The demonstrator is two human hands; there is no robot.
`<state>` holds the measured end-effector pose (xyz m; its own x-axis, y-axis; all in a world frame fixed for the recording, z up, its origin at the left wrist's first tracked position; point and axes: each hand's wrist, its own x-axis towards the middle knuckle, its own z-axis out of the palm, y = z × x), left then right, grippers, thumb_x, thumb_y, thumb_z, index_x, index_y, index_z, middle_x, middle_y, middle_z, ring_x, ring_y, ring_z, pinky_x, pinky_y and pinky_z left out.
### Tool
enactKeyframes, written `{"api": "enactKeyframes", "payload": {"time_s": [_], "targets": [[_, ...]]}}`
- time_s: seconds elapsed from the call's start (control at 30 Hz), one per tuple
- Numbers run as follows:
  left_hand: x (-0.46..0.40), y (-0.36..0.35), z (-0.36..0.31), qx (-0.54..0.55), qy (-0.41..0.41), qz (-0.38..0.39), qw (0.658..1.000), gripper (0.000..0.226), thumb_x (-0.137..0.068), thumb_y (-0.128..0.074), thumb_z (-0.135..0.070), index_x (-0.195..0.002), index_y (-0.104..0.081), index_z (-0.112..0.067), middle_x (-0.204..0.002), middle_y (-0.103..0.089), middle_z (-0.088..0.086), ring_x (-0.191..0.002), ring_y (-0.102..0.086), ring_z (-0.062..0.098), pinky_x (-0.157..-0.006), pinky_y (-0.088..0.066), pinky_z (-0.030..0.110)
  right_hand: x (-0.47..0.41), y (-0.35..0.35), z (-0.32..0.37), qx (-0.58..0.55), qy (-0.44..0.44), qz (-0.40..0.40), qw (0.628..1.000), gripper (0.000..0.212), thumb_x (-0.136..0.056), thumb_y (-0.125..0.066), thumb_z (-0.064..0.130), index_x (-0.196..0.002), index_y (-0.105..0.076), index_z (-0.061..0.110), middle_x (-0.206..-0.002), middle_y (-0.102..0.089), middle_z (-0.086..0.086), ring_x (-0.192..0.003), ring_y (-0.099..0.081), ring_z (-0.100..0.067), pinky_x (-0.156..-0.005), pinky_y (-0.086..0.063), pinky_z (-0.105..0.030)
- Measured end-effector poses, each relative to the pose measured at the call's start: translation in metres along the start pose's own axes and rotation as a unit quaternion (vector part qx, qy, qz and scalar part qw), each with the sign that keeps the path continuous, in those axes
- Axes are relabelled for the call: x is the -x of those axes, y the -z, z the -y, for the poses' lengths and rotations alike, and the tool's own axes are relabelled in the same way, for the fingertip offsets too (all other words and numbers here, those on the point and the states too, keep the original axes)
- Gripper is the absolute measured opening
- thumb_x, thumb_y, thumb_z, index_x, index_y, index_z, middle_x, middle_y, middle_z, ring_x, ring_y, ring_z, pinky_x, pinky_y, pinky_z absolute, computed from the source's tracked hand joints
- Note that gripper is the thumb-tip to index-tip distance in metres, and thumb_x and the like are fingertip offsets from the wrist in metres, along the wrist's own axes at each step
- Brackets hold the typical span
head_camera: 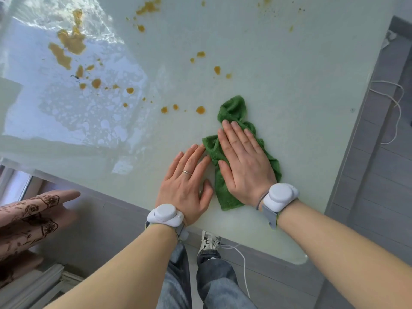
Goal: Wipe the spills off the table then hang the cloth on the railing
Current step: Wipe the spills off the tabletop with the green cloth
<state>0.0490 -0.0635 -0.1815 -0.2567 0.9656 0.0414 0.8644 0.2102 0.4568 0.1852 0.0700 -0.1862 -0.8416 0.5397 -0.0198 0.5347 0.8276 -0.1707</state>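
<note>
No legible text, label, brand, number or sign in view. Round white plastic wrist devices point(166, 214) on both wrists: faces blank, no markings readable. Crumpled green terry cloth point(234, 108): no tag or print visible. Pale glossy glass tabletop point(289, 85): unmarked. Second person's hand with dark henna pattern point(33, 210): floral ornament only, no lettering.

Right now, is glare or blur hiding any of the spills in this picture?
Head view: bright window glare washes the table at far left, partly masking the orange spills there; the cloth and both hands stay sharp; wide-angle distortion bends the edges.
</note>
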Motion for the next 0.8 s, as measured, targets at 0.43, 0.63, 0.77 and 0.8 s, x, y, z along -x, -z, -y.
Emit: {"api": "enactKeyframes", "payload": {"time_s": [0.43, 0.63, 0.77, 0.8], "targets": [[0.002, 0.003, 0.000, 0.010, 0.003, 0.000, 1.000, 0.053, -0.085, -0.058, -0.020, -0.137, -0.059, -0.009, -0.157, -0.040, 0.007, -0.149, -0.032, 0.022, -0.122, -0.028, 0.045, -0.111, 0.004, -0.021, 0.018, -0.160, -0.062, 0.985, 0.066, -0.102, -0.027, 0.036, -0.159, -0.026, 0.003, -0.168, -0.023, -0.016, -0.156, -0.020, -0.028, -0.129, -0.015, -0.045], [0.002, 0.003, -0.001, 0.004, -0.003, 0.015, 1.000, 0.042, -0.089, -0.055, -0.022, -0.127, -0.063, -0.007, -0.157, -0.041, 0.007, -0.150, -0.031, 0.020, -0.121, -0.028, 0.045, -0.033, -0.004, 0.014, 0.012, -0.042, -0.028, 0.999, 0.064, -0.105, -0.030, 0.035, -0.159, -0.025, 0.002, -0.169, -0.020, -0.015, -0.157, -0.017, -0.029, -0.129, -0.015, -0.047], [0.000, 0.002, 0.000, 0.010, -0.001, 0.013, 1.000, 0.045, -0.088, -0.056, -0.022, -0.130, -0.062, -0.009, -0.157, -0.041, 0.005, -0.150, -0.030, 0.019, -0.120, -0.029, 0.046, -0.049, -0.001, -0.008, 0.012, 0.019, -0.023, 0.999, 0.062, -0.104, -0.033, 0.035, -0.159, -0.028, 0.006, -0.168, -0.023, -0.013, -0.157, -0.020, -0.027, -0.128, -0.017, -0.046], [0.000, 0.001, 0.000, 0.011, 0.000, 0.012, 1.000, 0.046, -0.087, -0.057, -0.022, -0.131, -0.062, -0.009, -0.157, -0.040, 0.005, -0.150, -0.030, 0.019, -0.120, -0.029, 0.045, -0.057, -0.001, -0.015, 0.010, 0.027, -0.025, 0.999, 0.062, -0.104, -0.033, 0.035, -0.159, -0.029, 0.007, -0.168, -0.024, -0.012, -0.156, -0.021, -0.027, -0.128, -0.017, -0.046]]}}
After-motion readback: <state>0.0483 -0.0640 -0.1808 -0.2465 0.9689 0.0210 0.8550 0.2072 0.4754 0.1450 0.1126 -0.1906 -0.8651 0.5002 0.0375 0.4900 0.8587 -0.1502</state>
